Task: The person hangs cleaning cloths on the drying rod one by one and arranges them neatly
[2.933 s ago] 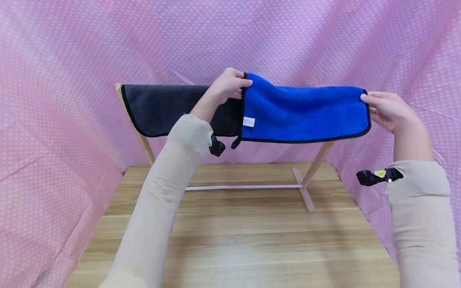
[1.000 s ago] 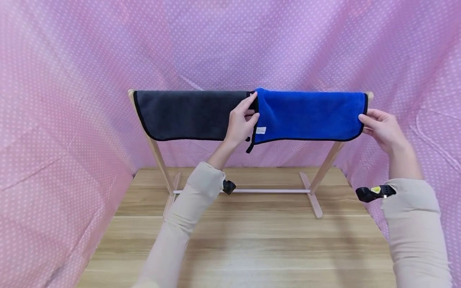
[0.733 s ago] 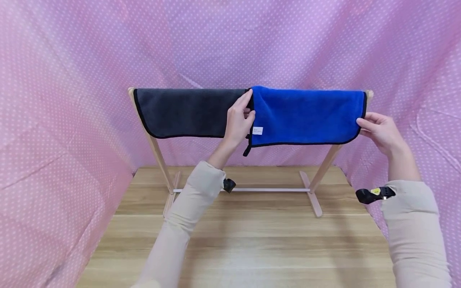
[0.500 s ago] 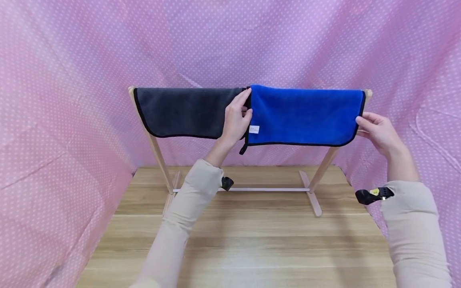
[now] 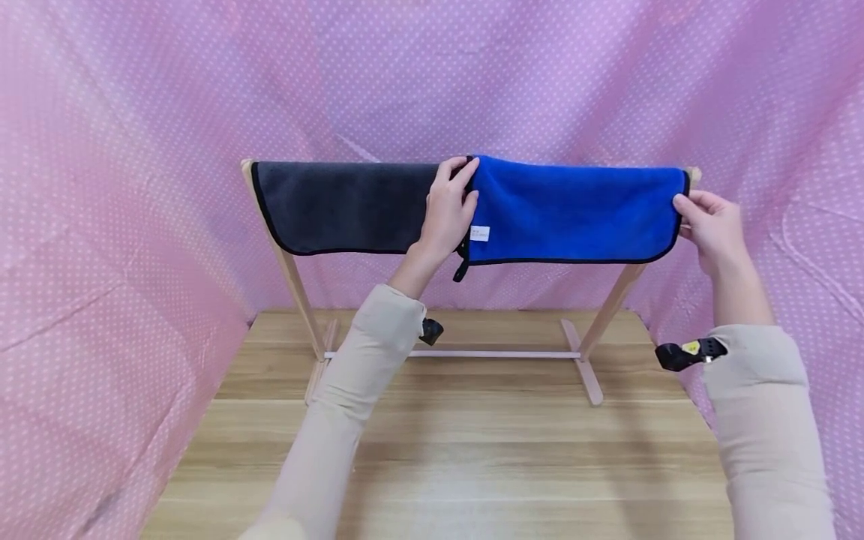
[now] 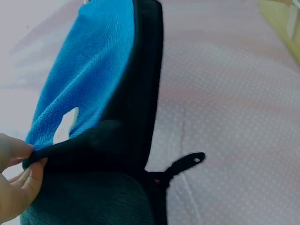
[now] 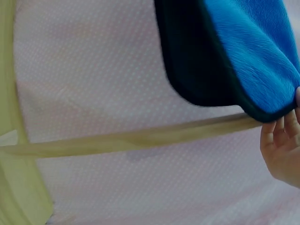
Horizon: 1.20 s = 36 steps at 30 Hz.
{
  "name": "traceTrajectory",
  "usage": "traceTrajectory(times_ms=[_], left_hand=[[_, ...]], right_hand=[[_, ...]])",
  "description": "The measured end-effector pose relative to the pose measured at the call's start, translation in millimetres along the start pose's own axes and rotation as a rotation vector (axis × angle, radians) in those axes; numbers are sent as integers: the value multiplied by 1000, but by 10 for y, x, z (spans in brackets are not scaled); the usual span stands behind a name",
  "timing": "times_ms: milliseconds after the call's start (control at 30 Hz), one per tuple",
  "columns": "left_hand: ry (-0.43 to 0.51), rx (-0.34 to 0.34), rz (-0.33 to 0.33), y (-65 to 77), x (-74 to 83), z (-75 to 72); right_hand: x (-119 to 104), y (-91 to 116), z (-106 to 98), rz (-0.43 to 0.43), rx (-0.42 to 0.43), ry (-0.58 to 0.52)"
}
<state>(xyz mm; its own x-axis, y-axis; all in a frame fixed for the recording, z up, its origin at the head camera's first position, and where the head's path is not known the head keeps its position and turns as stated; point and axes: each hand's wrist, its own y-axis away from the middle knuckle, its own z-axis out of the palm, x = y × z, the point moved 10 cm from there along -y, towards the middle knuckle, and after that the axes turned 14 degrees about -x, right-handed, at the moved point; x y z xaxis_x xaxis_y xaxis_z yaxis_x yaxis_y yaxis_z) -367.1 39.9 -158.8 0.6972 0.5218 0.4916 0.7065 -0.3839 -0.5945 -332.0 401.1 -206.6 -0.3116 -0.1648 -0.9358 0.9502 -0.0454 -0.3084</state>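
Observation:
A blue towel (image 5: pixel 574 214) with black trim and a small white label (image 5: pixel 480 234) hangs over the top bar of a wooden rack (image 5: pixel 610 311), on its right half. My left hand (image 5: pixel 445 206) pinches its left edge near the top; the left wrist view shows thumb and fingers (image 6: pixel 30 180) on the black trim. At the towel's right edge, my right hand (image 5: pixel 714 225) holds the trim between thumb and fingers. A dark grey towel (image 5: pixel 344 206) drapes over the left half, its right end partly behind my left hand. A black loop (image 6: pixel 187 161) dangles where the towels meet.
The rack stands on a wooden table (image 5: pixel 472 457), with a white lower rod (image 5: pixel 499 355) between its feet (image 5: pixel 582 364). Pink dotted cloth (image 5: pixel 540 75) surrounds the table at the back and sides. Small black cameras (image 5: pixel 688 352) sit at both cuffs.
The blue towel's raised left corner has come down against the bar. Over the last half second, my right hand has moved up its right edge, and the towel has shifted slightly right and up.

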Motion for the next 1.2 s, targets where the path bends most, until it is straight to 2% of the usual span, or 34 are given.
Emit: traceTrajectory(times_ms=[67, 167, 333, 467, 600, 700, 833, 1033, 1200], left_hand=[[3, 13, 22, 17, -9, 15], [47, 66, 78, 69, -17, 15], [115, 167, 223, 206, -9, 28], [95, 231, 330, 365, -13, 108], [65, 290, 385, 528, -37, 199], [55, 309, 392, 609, -70, 263], [56, 288, 353, 692, -161, 345], [105, 179, 293, 862, -338, 516], [134, 85, 250, 1078, -486, 666]], right_hand=[[56, 16, -18, 5, -26, -18], [120, 46, -24, -2, -77, -36], [187, 96, -10, -26, -131, -42], [270, 167, -8, -47, -138, -75], [368, 256, -23, -64, -115, -104], [445, 314, -25, -61, -100, -121], [557, 380, 3, -47, -107, -117], [736, 516, 96, -31, -151, -82], [920, 681, 202, 17, -192, -14]])
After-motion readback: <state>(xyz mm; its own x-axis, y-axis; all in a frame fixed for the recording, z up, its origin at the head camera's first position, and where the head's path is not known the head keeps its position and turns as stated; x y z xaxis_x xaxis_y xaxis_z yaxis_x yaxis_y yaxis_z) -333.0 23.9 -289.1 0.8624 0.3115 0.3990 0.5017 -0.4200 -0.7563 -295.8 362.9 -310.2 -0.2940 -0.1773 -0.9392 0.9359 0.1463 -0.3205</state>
